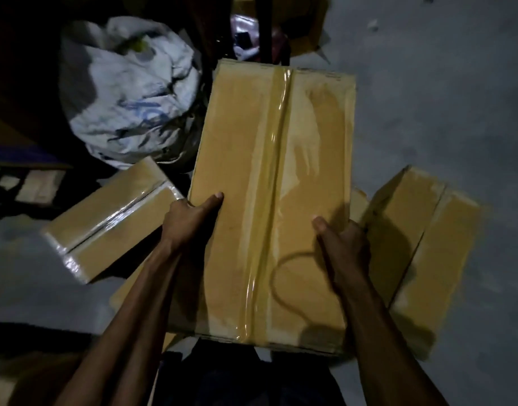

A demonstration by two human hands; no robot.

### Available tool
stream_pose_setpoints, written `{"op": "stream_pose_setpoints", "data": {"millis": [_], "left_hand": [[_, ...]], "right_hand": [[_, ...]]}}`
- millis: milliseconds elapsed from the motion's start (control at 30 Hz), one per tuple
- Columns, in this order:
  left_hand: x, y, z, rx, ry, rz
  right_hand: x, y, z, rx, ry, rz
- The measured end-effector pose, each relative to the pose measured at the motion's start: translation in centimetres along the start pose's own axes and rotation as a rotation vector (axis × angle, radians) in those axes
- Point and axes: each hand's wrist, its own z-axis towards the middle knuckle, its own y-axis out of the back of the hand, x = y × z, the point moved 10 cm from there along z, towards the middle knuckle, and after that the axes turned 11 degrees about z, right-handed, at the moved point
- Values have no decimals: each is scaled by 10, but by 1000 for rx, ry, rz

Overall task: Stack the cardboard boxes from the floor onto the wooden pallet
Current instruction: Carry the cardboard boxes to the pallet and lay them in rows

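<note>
Grey concrete floor (427, 112) with taped boxes lying about. Left hand (187, 221) and right hand (344, 244) grip opposite sides of a taped cardboard box (269, 159) (thumbs on top), held above them.

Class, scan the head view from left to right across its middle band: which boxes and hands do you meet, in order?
Left floor box → left hand → held box → right hand → right floor box.
</note>
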Motion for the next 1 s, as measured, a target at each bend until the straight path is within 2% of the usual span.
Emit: {"op": "stream_pose_setpoints", "data": {"millis": [100, 300, 467, 667, 1000], "left_hand": [[28, 25, -54, -113, 18, -114], [85, 82, -169, -293, 87, -198], [147, 122, -228, -363, 148, -316], [227, 174, -278, -473, 204, -386], [413, 270, -366, -668, 415, -475]], "right_hand": [[9, 4, -32, 97, 63, -26], [29, 18, -112, 249, 165, -104], [45, -4, -175, 354, 296, -169], [53, -58, -251, 454, 424, -258], [13, -192, -420, 693, 519, -376]]}}
